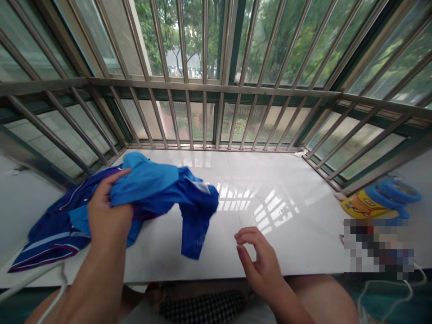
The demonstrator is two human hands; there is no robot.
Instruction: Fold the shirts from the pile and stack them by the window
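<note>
My left hand [110, 211] grips a crumpled light-blue and royal-blue garment [145, 182], lifted over the left part of the white ledge [303, 243]. A sleeve-like end of it hangs down to the right; I cannot tell exactly what garment it is. Behind and below my left wrist lies navy clothing [50, 229] with pale and dark-red stripes and some light-blue cloth. Whether it is joined to the lifted piece is hidden. My right hand [258, 256] hovers over the ledge's front, right of the hanging end, thumb and fingers apart with nothing between them.
Metal bars [205, 112] and windows enclose the ledge on three sides. On the right stands a blue-and-yellow bottle [378, 200], tilted in view, beside a blurred-out patch. White cables [384, 283] hang at the right front, and another cable [33, 281] crosses the left front.
</note>
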